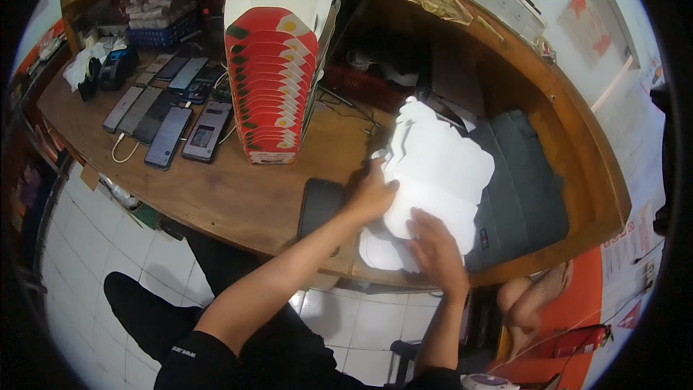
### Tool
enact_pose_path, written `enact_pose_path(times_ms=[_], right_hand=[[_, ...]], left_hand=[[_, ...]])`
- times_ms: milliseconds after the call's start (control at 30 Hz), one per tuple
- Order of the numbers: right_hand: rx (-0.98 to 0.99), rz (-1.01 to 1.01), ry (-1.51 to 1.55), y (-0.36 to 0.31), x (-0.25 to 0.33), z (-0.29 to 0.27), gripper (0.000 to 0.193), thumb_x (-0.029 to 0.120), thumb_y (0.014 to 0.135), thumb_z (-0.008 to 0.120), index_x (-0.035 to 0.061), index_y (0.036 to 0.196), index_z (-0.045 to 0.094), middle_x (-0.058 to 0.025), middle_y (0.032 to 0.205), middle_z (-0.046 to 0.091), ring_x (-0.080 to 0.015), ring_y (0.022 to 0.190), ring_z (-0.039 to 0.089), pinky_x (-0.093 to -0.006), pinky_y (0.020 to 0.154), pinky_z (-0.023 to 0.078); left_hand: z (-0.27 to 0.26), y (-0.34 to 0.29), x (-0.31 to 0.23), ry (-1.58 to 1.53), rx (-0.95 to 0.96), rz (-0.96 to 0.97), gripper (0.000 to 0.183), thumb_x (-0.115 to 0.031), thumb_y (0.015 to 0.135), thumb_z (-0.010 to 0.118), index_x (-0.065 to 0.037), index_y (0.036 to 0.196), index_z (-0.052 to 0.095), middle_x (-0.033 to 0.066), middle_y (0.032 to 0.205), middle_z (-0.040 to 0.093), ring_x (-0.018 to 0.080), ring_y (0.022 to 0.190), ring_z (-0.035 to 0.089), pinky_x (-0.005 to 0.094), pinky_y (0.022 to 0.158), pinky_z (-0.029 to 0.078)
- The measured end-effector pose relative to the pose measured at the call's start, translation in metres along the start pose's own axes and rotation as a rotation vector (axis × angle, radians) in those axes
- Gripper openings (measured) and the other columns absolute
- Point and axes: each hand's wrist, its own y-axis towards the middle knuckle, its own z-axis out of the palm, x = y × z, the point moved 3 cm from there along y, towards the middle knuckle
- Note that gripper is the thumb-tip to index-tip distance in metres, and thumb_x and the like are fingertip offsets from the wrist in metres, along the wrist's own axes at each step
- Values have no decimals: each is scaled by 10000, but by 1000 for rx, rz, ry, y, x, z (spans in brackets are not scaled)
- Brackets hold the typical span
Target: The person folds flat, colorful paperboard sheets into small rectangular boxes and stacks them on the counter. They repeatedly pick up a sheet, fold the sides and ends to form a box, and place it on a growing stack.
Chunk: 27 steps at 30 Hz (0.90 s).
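A pile of flat white die-cut card blanks (444, 166) with notched, wavy edges lies tilted on the desk in front of me. My left hand (373, 191) grips its left edge, thumb on the top face and fingers mostly hidden behind the card. Against the lower part of the same card rests my right hand (438, 249), fingers extended along the surface, holding nothing visible. Left of the pile stands a tall nested stack of red-and-white folded food boxes (271, 87), their white flaps spread at the top.
Several phones (170, 133), some with cables, lie on the wooden desk (238, 191) at left. A dark phone (321, 206) sits near my left wrist. A grey fabric bag (523, 180) is right of the card. The desk's raised wooden rim (588, 126) curves behind. Another person's hand (523, 310) shows lower right.
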Motion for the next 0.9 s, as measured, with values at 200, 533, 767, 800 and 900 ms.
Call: enact_pose_path(times_ms=[200, 533, 767, 800, 900], right_hand=[[-13, -30, -56, 11, -19, 10, 205, 29, 919, 774, -6, 1121, 768, -191, 1251, 762, -344, 1216, 716, -421, 1020, 572], [-170, 103, -6, 12, -10, 4, 195, 0, 893, 786, 8, 1084, 750, -161, 1089, 791, -306, 957, 768, -397, 862, 598], [-924, -29, -72, -5, 8, -51, 152, -7, 1025, 671, 8, 1174, 696, -141, 1141, 772, -227, 999, 744, -343, 868, 591], [-1036, -35, -43, -11, 16, -66, 160, 8, 1045, 656, 2, 1204, 673, -145, 1164, 754, -224, 1024, 735, -347, 879, 593], [-1165, 62, 211, -32, 51, -115, 190, 30, 1057, 642, -29, 1237, 631, -154, 1178, 719, -209, 1053, 709, -334, 920, 583]], left_hand=[[-23, -1, 12, 329, -66, 189, 627, -214, 965, 695, 81, 1484, 501, 343, 1388, 598, 483, 1339, 568, 501, 1146, 449], [-39, -5, 5, 242, -90, 143, 675, -225, 943, 727, 56, 1507, 483, 352, 1365, 599, 481, 1357, 554, 497, 1173, 430], [-60, -29, -11, 362, 56, 131, 791, -233, 978, 705, 36, 1623, 334, 325, 1567, 487, 465, 1447, 503, 477, 1219, 404], [-66, -41, -23, 393, -5, 155, 796, -228, 985, 702, 31, 1633, 320, 317, 1583, 473, 456, 1450, 504, 480, 1222, 402], [-95, -100, -79, 147, -89, 372, 798, -224, 1014, 690, 31, 1653, 285, 301, 1630, 419, 412, 1483, 482, 495, 1251, 371]])
